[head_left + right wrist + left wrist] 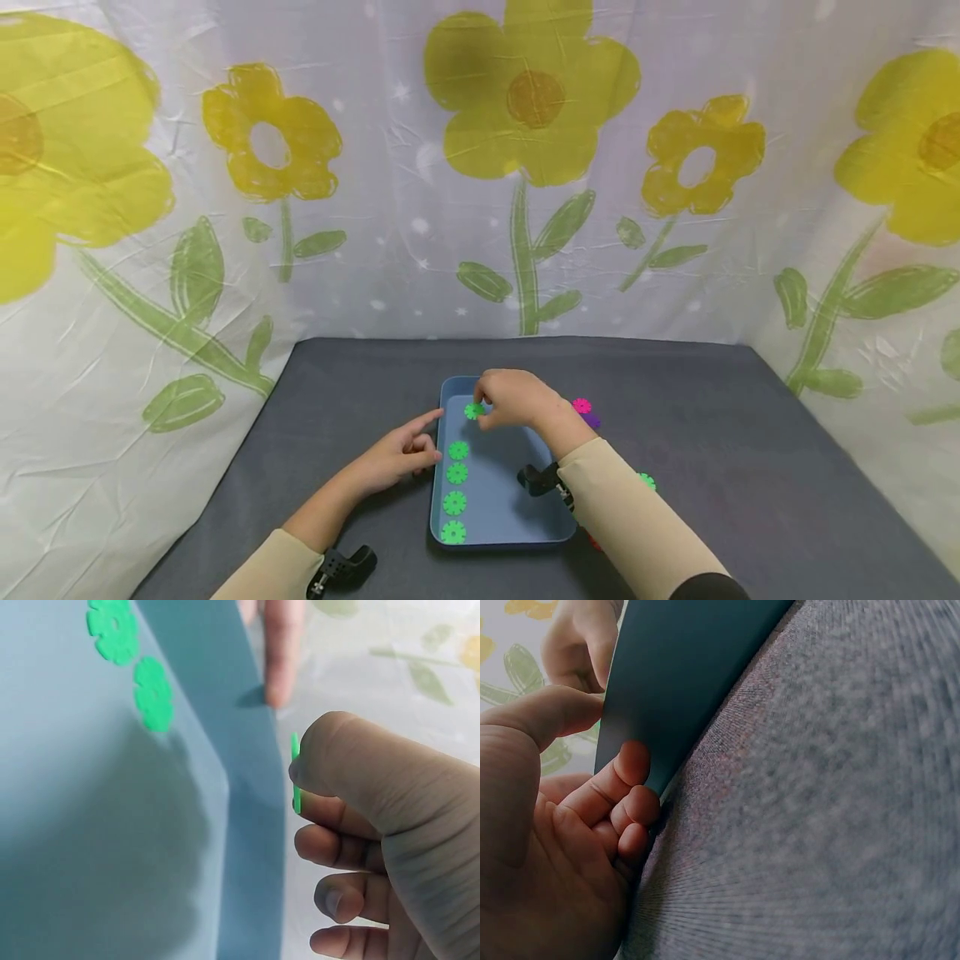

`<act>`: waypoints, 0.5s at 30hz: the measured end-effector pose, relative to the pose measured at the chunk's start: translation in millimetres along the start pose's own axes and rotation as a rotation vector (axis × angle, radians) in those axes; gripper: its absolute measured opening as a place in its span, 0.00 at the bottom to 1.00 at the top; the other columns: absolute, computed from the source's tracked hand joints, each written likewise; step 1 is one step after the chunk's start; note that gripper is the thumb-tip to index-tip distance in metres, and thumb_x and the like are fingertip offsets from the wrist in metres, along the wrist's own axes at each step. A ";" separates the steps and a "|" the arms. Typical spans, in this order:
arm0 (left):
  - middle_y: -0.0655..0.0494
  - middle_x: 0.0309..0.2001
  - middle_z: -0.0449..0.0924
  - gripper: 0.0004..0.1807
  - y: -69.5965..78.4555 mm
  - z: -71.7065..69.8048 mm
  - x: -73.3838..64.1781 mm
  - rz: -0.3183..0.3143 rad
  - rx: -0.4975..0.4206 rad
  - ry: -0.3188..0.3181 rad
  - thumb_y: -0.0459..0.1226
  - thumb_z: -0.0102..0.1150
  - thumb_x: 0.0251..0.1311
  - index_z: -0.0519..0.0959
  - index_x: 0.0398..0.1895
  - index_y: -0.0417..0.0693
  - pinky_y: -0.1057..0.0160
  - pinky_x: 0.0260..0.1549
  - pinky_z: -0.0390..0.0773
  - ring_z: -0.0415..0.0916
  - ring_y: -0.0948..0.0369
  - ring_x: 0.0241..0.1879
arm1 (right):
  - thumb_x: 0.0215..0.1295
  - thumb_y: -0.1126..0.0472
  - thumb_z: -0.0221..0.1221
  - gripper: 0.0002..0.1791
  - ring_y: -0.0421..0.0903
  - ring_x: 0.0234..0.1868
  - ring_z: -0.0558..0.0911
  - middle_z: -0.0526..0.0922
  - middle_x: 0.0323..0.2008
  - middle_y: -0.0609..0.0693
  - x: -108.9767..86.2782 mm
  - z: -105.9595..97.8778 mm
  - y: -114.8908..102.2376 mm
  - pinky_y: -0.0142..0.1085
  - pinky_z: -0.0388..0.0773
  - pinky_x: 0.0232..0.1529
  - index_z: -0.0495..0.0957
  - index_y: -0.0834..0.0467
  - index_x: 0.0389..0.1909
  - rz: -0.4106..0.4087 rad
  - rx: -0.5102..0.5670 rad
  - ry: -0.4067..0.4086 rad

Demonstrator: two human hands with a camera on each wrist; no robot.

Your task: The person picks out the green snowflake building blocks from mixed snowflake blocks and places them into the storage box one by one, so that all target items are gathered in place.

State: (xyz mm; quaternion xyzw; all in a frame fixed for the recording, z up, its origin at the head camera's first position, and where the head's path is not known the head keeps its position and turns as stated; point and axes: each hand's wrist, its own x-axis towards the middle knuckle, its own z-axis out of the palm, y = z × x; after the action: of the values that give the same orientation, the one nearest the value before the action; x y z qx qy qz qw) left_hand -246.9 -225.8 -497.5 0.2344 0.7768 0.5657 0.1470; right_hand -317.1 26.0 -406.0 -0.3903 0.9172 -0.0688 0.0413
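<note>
My right hand (517,398) pinches a green notched plastic disc (297,801) between thumb and fingertip, over the far left part of a blue tray (517,521). The disc is seen edge-on in the right wrist view, with the other fingers loosely bent below it. Along the tray's left side, several green discs (457,472) lie flat in a column. My left hand (393,457) is at the tray's left wall, its index finger reaching to the rim. In the left wrist view, the thumb (570,712) meets the rim and the bent fingers lie by the outer wall.
Right of the tray are a pink disc (581,406) and a purple disc (592,420). A green disc (647,481) and a red piece (595,542) are partly hidden by my right sleeve. Dark grey cloth (360,375) covers the table; a flowered curtain (390,250) hangs behind.
</note>
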 end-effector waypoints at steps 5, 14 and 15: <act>0.47 0.30 0.76 0.41 0.0 0.0 -0.4 0.011 0.007 -0.004 0.35 0.57 0.75 0.47 0.83 0.41 0.61 0.33 0.75 0.71 0.59 0.29 | 0.61 0.52 0.69 0.16 0.40 0.35 0.77 0.81 0.39 0.43 14.4 12.4 -2.5 0.37 0.78 0.40 0.87 0.55 0.46 -0.006 -0.011 -0.038; 0.48 0.30 0.76 0.40 0.6 -0.1 -0.9 0.017 0.003 -0.008 0.34 0.56 0.75 0.47 0.83 0.41 0.61 0.33 0.75 0.71 0.59 0.29 | 0.56 0.55 0.70 0.08 0.39 0.26 0.69 0.76 0.28 0.40 30.3 31.8 -8.8 0.33 0.70 0.31 0.85 0.54 0.34 0.016 -0.040 -0.080; 0.48 0.30 0.76 0.40 0.5 -0.2 -0.8 0.017 0.005 -0.008 0.34 0.56 0.75 0.47 0.83 0.41 0.61 0.33 0.75 0.71 0.59 0.29 | 0.55 0.56 0.71 0.08 0.39 0.26 0.68 0.75 0.28 0.40 30.9 33.7 -9.4 0.34 0.70 0.30 0.85 0.54 0.34 0.013 -0.051 -0.077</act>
State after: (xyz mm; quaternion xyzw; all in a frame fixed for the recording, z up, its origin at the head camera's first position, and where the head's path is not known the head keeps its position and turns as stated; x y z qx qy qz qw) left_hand -246.3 -226.3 -497.1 0.2436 0.7755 0.5642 0.1445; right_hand -327.5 -5.8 -438.5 -0.3876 0.9189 -0.0299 0.0670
